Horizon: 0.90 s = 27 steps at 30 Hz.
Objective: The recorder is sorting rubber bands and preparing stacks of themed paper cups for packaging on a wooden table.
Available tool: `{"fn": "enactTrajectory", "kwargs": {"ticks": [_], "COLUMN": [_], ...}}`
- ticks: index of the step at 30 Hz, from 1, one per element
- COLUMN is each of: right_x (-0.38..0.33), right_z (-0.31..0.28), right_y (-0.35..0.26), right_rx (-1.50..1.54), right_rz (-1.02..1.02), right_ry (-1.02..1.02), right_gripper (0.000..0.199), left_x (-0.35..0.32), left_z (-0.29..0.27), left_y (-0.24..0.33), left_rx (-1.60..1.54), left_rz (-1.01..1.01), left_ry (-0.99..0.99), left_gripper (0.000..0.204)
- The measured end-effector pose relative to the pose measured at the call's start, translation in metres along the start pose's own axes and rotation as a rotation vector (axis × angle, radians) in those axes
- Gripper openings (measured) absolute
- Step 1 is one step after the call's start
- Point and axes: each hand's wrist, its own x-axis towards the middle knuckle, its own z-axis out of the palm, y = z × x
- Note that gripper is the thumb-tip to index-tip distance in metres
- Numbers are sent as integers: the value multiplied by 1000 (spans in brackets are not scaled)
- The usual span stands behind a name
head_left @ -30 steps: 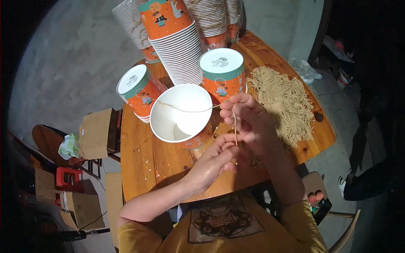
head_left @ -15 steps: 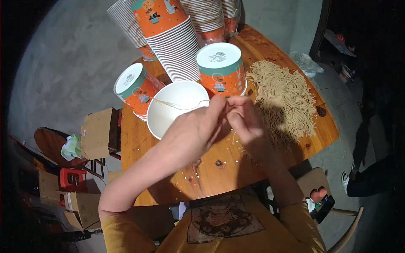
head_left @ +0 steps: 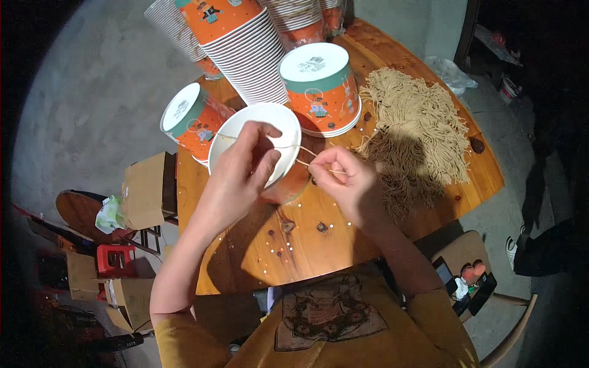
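Note:
A white paper tub (head_left: 286, 126) stands tilted on the wooden table, its mouth toward me. My left hand (head_left: 236, 175) is in front of its mouth, thumb and forefinger apart; its other fingers are partly hidden. A thin beige cord (head_left: 310, 151) runs across the tub's mouth behind that hand and out past its right rim. Right of the tub, my right hand (head_left: 353, 184) pinches the cord between thumb and fingertips, with a short end sticking out. Beyond it lies a thick pile of loose beige cords (head_left: 423, 116).
Upside-down orange tubs with white bottoms (head_left: 322, 92) (head_left: 195, 119) flank the white one. A tall nested stack of tubs (head_left: 245, 61) rises behind. Small white bits (head_left: 265, 271) dot the wooden table (head_left: 307, 257). A cardboard box (head_left: 147, 190) stands off to the left.
My hands, close together before, have moved apart. The left has shifted left in front of the tub's mouth; the right holds the cord lower down. The view has shifted slightly.

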Motion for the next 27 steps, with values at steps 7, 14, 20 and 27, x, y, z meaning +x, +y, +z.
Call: {"fn": "enactTrajectory", "kwargs": {"ticks": [7, 14, 20, 27], "right_x": [-4, -3, 2, 6], "right_z": [9, 11, 12, 13], "right_y": [4, 6, 4, 1], "right_rx": [-182, -289, -298, -304], "right_rz": [-118, -151, -238, -177], "right_ry": [129, 148, 169, 99], "right_gripper": [11, 11, 12, 11], "left_x": [-8, -8, -7, -8], "left_z": [4, 8, 10, 9], "left_y": [-11, -13, -14, -16], "left_rx": [35, -45, -29, -16], "left_rz": [-126, -163, -113, -115], "left_ry": [-196, -192, -191, -193], "left_gripper": [26, 30, 34, 34]}}
